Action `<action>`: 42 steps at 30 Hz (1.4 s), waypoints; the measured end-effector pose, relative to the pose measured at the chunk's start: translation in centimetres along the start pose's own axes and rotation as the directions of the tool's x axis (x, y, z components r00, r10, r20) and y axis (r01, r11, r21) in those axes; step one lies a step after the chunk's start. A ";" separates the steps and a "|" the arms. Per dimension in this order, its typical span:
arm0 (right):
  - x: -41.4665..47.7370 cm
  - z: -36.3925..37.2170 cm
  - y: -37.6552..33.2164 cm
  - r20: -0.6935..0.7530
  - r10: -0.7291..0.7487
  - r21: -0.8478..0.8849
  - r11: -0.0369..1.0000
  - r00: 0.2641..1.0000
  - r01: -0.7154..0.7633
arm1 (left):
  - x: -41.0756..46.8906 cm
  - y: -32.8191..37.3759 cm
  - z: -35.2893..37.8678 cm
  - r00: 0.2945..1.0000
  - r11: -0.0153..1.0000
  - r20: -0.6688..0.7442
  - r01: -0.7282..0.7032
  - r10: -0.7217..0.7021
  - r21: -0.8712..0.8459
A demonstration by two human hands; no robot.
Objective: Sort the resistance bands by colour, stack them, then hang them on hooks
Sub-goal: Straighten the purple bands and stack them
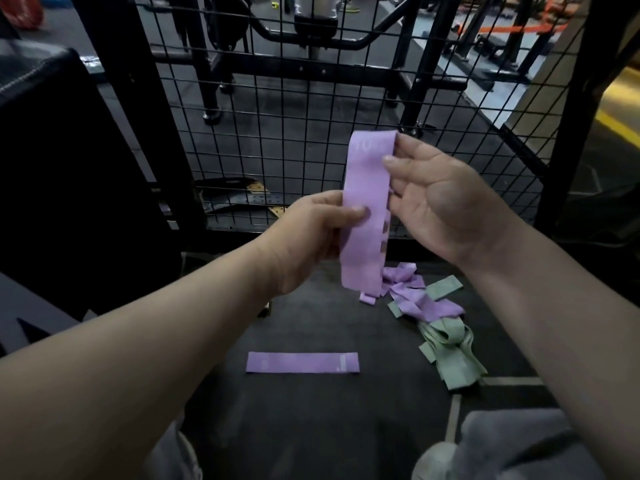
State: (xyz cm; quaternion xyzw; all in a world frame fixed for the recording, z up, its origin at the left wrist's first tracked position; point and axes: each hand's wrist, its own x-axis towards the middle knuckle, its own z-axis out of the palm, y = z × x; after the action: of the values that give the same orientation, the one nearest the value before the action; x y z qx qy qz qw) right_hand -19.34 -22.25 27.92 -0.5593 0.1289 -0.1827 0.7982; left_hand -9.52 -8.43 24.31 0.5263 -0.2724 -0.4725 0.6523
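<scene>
Between the 2 hands, the purple band (367,209) is standing with its long axis nearly upright, more purple layers showing at its right edge. The left hand (311,237) is pinching its lower half, and the right hand (440,206) is lightly pinching its top corner. Straight below on the floor (311,427), 1 flat purple band (302,362) is lying crosswise, nearer the left hand. I judge the held band is needing a quarter turn before stacking. The mixed pile (436,327) is lying further right.

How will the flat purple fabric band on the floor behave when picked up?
Probably floppy: the heaped purple and green bands nearby lie folded and twisted. Likely light, since the flat purple fabric band looks thin. Unlikely to roll.
</scene>
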 end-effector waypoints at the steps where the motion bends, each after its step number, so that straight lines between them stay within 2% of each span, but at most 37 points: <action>1: -0.1 0.0 0.2 -0.029 0.031 -0.075 0.997 0.999 -0.033 | 0.1 -0.1 -0.1 1.000 1.000 -0.022 -0.002 0.002 -0.016; 4: -0.4 0.1 1.4 -0.106 0.148 -0.281 0.944 0.983 -0.173 | 0.4 0.0 -0.3 0.999 0.995 -0.047 -0.018 0.014 -0.094; 7: -0.9 0.2 1.9 -0.025 0.361 -0.260 0.898 0.932 -0.355 | 0.5 0.0 -0.5 0.997 0.987 -0.078 -0.005 -0.008 -0.159; 10: -1.3 0.3 1.3 0.063 0.475 -0.279 0.853 0.878 -0.442 | 0.5 0.4 -0.8 0.994 0.974 -0.112 -0.018 -0.008 -0.227; 13: -1.7 0.6 1.3 0.032 0.557 -0.461 0.745 0.830 -0.482 | 0.5 1.0 -1.4 0.985 0.948 -0.171 -0.043 -0.012 -0.314; 15: -1.9 0.9 1.6 -0.002 0.480 -0.493 0.763 0.877 -0.418 | 0.6 1.0 -1.9 0.979 0.937 -0.189 0.000 -0.071 -0.350; 18: -1.5 1.3 1.7 -0.040 0.336 -0.292 0.897 0.941 -0.333 | 0.3 0.5 -1.8 0.967 0.914 -0.152 0.134 -0.205 -0.384; 21: -1.2 1.2 1.3 -0.055 0.291 -0.131 0.946 0.955 -0.296 | -0.2 -0.3 -1.2 0.950 0.925 -0.088 0.267 -0.300 -0.270; 24: -0.9 0.4 1.3 -0.132 0.265 -0.107 0.954 0.955 -0.280 | -0.3 -0.7 -0.9 0.945 0.930 -0.051 0.306 -0.323 -0.204; 27: -0.7 -0.3 1.6 -0.206 0.225 -0.191 0.945 0.952 -0.264 | 0.1 -0.9 -0.9 0.957 0.962 -0.120 0.253 -0.264 -0.102; 30: -0.9 -0.6 1.7 -0.234 0.209 -0.386 0.876 0.949 -0.288 | 0.5 -1.4 -0.9 0.976 0.988 -0.153 0.151 -0.155 -0.037; 32: -1.1 -0.5 1.8 -0.279 0.204 -0.528 0.783 0.938 -0.327 | 0.4 -1.3 -0.7 0.982 0.992 -0.145 0.119 -0.123 -0.036; 35: -1.0 -0.3 2.1 -0.349 0.100 -0.715 0.615 0.932 -0.333 | 0.5 -1.3 -0.6 0.983 0.990 -0.139 0.113 -0.124 -0.083; 37: -1.1 -0.2 2.2 -0.356 0.014 -0.755 0.584 0.934 -0.297 | 0.6 -1.2 -0.6 0.983 0.990 -0.146 0.102 -0.115 -0.094; 38: -1.2 -0.2 2.1 -0.307 -0.027 -0.772 0.591 0.951 -0.232 | 0.6 -1.1 -0.7 0.983 0.990 -0.146 0.100 -0.113 -0.098; 40: -1.4 -0.2 1.7 -0.096 -0.053 -0.821 0.568 0.994 -0.049 | 0.5 -0.8 -0.8 0.982 0.986 -0.135 0.119 -0.134 -0.116; 42: -1.7 -0.3 1.7 0.105 -0.024 -0.889 0.446 0.994 0.105 | 0.6 -0.7 -1.1 0.977 0.977 -0.131 0.148 -0.169 -0.156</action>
State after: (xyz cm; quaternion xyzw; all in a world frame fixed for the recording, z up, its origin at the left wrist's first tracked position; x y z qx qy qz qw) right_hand -20.73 -21.28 26.22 -0.9061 0.1534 -0.0964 0.3823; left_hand -8.57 -8.46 23.28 0.5300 -0.1467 -0.5025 0.6672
